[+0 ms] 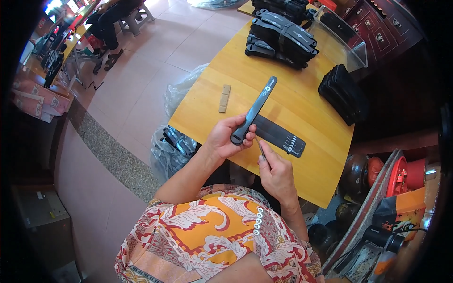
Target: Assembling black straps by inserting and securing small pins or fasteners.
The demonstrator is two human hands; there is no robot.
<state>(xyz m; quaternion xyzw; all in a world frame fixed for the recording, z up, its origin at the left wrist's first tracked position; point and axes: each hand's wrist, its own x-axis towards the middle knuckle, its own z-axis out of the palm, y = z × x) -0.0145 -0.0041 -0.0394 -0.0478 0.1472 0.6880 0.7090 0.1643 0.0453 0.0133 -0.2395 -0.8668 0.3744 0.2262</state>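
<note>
My left hand is closed around the lower end of a dark grey strap with rounded ends and a white printed mark. The strap points up and away over the table. In my right hand is a slim, pointed tool; its exact kind is too small to tell. Its tip is close to the fingers of my left hand, near the strap's lower end. Beyond my hands, a wider black band with white marks lies flat on the yellow wooden table, partly covered by my left hand and the strap.
A small tan block lies left of the strap. Strapped bundles of grey and black bands stand at the back, with a black stack at right and a clear bin behind. Plastic bags hang by the left edge.
</note>
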